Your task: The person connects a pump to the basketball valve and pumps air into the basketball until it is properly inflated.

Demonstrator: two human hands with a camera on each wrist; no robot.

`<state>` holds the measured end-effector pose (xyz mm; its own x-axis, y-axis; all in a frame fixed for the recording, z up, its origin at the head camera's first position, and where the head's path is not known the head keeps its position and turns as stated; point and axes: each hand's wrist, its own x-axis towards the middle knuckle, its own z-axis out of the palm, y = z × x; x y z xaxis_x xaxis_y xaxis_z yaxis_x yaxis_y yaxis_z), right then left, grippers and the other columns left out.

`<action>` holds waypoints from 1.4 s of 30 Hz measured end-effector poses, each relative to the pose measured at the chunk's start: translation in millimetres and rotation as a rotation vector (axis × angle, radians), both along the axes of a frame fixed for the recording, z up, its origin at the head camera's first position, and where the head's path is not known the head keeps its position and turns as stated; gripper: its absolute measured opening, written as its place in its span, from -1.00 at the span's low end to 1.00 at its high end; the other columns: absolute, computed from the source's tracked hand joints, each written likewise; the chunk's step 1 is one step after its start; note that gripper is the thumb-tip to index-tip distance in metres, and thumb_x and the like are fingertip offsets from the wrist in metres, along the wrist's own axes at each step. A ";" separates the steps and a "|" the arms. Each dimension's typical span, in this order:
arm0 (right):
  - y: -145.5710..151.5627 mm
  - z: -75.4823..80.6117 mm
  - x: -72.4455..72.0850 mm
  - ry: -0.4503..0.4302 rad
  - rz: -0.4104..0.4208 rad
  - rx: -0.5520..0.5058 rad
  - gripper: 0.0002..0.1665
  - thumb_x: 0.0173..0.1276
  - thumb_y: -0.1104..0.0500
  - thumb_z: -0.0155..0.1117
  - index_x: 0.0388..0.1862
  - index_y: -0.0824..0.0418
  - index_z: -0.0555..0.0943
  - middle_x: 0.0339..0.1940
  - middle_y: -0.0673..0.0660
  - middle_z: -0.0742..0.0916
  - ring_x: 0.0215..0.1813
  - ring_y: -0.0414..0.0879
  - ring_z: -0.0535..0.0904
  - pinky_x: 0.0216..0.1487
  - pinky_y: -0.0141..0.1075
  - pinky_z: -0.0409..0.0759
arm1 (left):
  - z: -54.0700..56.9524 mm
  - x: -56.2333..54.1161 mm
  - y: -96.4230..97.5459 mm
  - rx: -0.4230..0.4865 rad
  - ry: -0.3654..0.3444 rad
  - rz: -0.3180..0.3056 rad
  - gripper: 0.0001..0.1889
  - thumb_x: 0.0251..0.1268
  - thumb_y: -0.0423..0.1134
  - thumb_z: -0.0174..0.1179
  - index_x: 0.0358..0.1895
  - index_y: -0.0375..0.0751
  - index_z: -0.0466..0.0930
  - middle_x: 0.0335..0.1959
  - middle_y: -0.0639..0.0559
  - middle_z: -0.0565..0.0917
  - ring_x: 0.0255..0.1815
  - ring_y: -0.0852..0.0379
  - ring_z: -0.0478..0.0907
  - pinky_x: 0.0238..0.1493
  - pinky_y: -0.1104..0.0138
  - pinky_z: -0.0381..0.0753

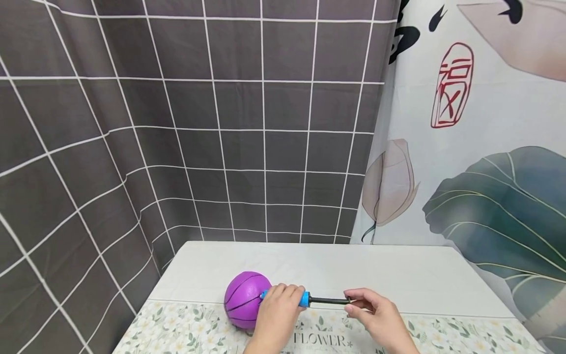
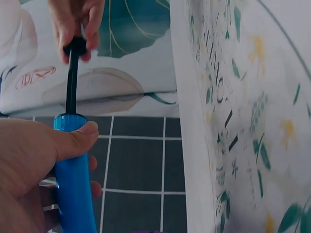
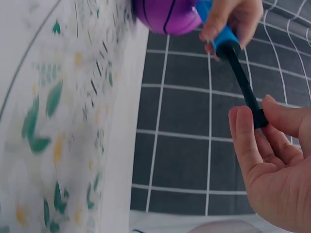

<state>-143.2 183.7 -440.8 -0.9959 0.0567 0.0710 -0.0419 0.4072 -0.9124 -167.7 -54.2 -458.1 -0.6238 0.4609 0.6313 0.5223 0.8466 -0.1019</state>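
A purple ball (image 1: pixel 247 300) with black seam lines sits on the table at the left of the hands. Against its right side points the end of a small blue hand pump (image 2: pixel 75 179), held roughly level above the tabletop. My left hand (image 1: pixel 278 314) wraps its fingers and thumb around the blue barrel. From the barrel a long stretch of black rod (image 1: pixel 329 301) sticks out to the right. At the rod's far end, my right hand (image 1: pixel 376 314) pinches the black handle (image 3: pixel 261 119) between thumb and fingers. The pump's tip is mostly hidden by the left hand.
The table (image 1: pixel 336 268) has a plain white back part and a flower-printed cloth (image 1: pixel 446 337) in front. Behind it hangs a dark grey curtain (image 1: pixel 283 147) with white grid lines. A white leaf-printed curtain (image 1: pixel 411 118) hangs at the right.
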 end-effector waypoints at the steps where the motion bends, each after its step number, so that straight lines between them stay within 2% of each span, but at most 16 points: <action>1: -3.1 -1.4 0.0 0.013 0.005 0.013 -0.65 0.24 0.27 0.48 0.02 0.21 0.71 -0.22 0.05 0.76 -0.26 -0.16 0.73 -0.23 -0.36 0.72 | -0.1 1.1 2.0 -0.011 -0.008 0.002 -0.56 0.03 -0.02 0.50 0.00 -0.05 0.70 -0.15 0.16 0.74 -0.17 0.17 0.61 0.01 0.29 0.63; 6: -17.9 -7.9 -0.5 0.078 0.078 0.031 -0.67 0.24 0.25 0.48 0.00 0.20 0.71 -0.22 0.04 0.78 -0.27 -0.25 0.70 -0.21 -0.41 0.69 | -1.1 6.6 13.3 -0.042 -0.066 0.004 -0.56 0.08 0.00 0.49 0.03 -0.05 0.69 -0.13 0.18 0.72 -0.16 0.19 0.58 0.02 0.30 0.63; 10: -25.2 -10.2 -0.8 0.090 0.104 0.011 -0.66 0.24 0.23 0.49 0.01 0.20 0.71 -0.18 0.06 0.77 -0.23 -0.26 0.70 -0.17 -0.42 0.70 | -2.8 8.2 19.1 -0.027 -0.077 -0.022 -0.56 0.08 0.00 0.50 0.02 -0.04 0.70 -0.14 0.19 0.71 -0.17 0.22 0.57 -0.01 0.32 0.63; 18: -13.7 -2.5 3.0 0.016 0.041 -0.053 -0.61 0.25 0.16 0.51 0.05 0.20 0.70 -0.09 0.09 0.75 -0.17 -0.20 0.71 -0.15 -0.40 0.71 | -1.7 2.5 9.6 0.060 -0.057 -0.094 -0.58 0.04 -0.07 0.51 0.01 0.02 0.69 -0.13 0.26 0.72 -0.14 0.27 0.59 0.01 0.35 0.63; 23: 5.1 6.1 1.8 -0.039 -0.016 -0.039 -0.60 0.26 0.13 0.50 0.08 0.17 0.70 -0.09 0.07 0.76 -0.18 -0.19 0.70 -0.17 -0.38 0.70 | -0.3 -3.0 -3.9 0.084 -0.042 -0.063 -0.58 0.02 -0.13 0.50 0.01 -0.01 0.69 -0.12 0.23 0.73 -0.15 0.23 0.61 -0.02 0.33 0.63; 29: 20.7 13.7 2.4 -0.064 -0.046 -0.026 -0.55 0.28 0.08 0.49 0.13 0.16 0.69 -0.01 0.07 0.75 -0.14 -0.19 0.70 -0.13 -0.37 0.71 | 4.1 -6.0 -12.9 0.091 -0.094 -0.024 -0.56 0.06 -0.14 0.48 0.07 -0.03 0.68 -0.09 0.19 0.74 -0.13 0.21 0.61 -0.01 0.31 0.64; 32: 21.7 13.0 1.9 -0.066 -0.038 -0.030 -0.56 0.28 0.09 0.49 0.12 0.16 0.69 -0.01 0.07 0.75 -0.14 -0.20 0.70 -0.13 -0.37 0.71 | 4.4 -6.2 -13.8 0.089 -0.077 -0.024 -0.56 0.04 -0.14 0.50 0.05 -0.04 0.68 -0.11 0.19 0.75 -0.14 0.20 0.61 -0.03 0.31 0.64; 38: 14.2 5.9 0.8 -0.041 -0.003 0.010 -0.61 0.25 0.13 0.51 0.05 0.15 0.71 -0.12 0.05 0.78 -0.21 -0.18 0.71 -0.22 -0.36 0.69 | 0.7 -5.1 -8.2 0.026 0.050 -0.025 -0.56 -0.06 -0.11 0.55 -0.04 -0.09 0.70 -0.18 0.15 0.75 -0.20 0.18 0.62 -0.03 0.29 0.67; 42: 2.6 -0.8 -1.0 -0.006 0.025 0.020 -0.64 0.22 0.17 0.52 0.01 0.15 0.73 -0.17 0.04 0.79 -0.23 -0.21 0.71 -0.23 -0.38 0.69 | -0.4 -1.2 -0.2 -0.018 0.035 -0.032 -0.55 -0.02 -0.09 0.54 -0.02 -0.10 0.70 -0.16 0.14 0.76 -0.19 0.17 0.61 -0.01 0.28 0.67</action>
<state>-144.3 186.3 -441.6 -0.9974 0.0304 0.0655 -0.0465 0.4239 -0.9045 -168.9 -54.4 -458.5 -0.5860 0.4914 0.6443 0.5449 0.8275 -0.1355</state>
